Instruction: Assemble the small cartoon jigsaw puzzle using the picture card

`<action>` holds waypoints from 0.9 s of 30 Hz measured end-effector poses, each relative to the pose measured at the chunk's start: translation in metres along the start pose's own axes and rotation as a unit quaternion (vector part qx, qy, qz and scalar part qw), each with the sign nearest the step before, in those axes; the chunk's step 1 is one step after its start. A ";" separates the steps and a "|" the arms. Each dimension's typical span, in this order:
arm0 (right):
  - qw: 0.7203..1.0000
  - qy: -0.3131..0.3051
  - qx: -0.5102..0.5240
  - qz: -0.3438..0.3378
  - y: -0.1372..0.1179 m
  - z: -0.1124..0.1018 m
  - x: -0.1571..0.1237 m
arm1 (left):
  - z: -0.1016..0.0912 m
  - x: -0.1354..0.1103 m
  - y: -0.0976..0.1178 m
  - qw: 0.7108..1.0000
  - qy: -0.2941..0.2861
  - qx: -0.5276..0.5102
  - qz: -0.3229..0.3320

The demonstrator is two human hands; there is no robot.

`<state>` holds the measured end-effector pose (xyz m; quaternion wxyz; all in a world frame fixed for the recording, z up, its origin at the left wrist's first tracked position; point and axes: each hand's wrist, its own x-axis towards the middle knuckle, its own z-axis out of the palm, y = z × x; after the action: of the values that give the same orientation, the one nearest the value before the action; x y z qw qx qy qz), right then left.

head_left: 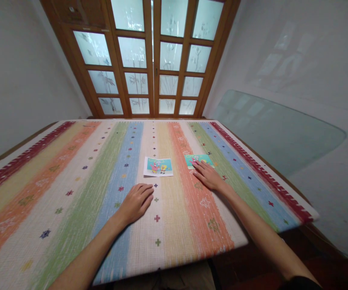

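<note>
A cartoon picture card (pixel 158 166) with white margins lies on the striped tablecloth, left of a second cartoon picture card (pixel 188 162) without a visible white border. My right hand (pixel 207 176) rests on that second card, its fingers stretched over the lower part and hiding some of the print. Just below the white-edged card, my left hand (pixel 136 202) lies on the cloth with fingers loosely bent and nothing in them. It does not touch either card.
The tablecloth (pixel 174 217) has coloured stripes and covers a large table. Beyond its far edge stand wooden doors (pixel 152 80) with frosted panes. A rounded glass sheet (pixel 276 129) leans against the right wall. The table's near edge is close to my body.
</note>
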<state>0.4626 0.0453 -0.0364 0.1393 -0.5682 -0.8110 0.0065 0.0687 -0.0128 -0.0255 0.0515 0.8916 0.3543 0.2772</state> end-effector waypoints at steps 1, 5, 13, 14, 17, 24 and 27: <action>1.000 0.001 0.000 -0.001 0.002 0.001 0.003 | 0.000 0.000 0.000 1.000 0.001 0.000 0.000; 1.000 0.005 -0.005 0.001 0.008 0.003 0.014 | 0.000 0.000 0.000 1.000 0.007 0.002 0.002; 1.000 -0.004 -0.009 0.002 0.011 0.005 0.018 | -0.001 0.001 0.002 1.000 0.009 0.001 0.003; 1.000 -0.004 -0.009 0.003 0.011 0.005 0.018 | -0.001 0.001 0.001 1.000 0.009 0.001 0.003; 1.000 0.001 -0.008 0.006 0.012 0.006 0.018 | 0.000 0.001 0.000 1.000 0.007 -0.001 0.003; 0.996 0.034 -0.037 0.075 0.026 0.005 0.029 | 0.000 0.000 0.000 1.000 0.004 0.001 0.003; 0.990 0.023 -0.060 0.122 0.032 0.004 0.036 | 0.000 0.000 0.000 1.000 0.007 0.004 0.006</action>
<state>0.4801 0.0907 -0.0377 0.1218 -0.6704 -0.7310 -0.0382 0.0687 -0.0125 -0.0260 0.0437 0.8919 0.3504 0.2825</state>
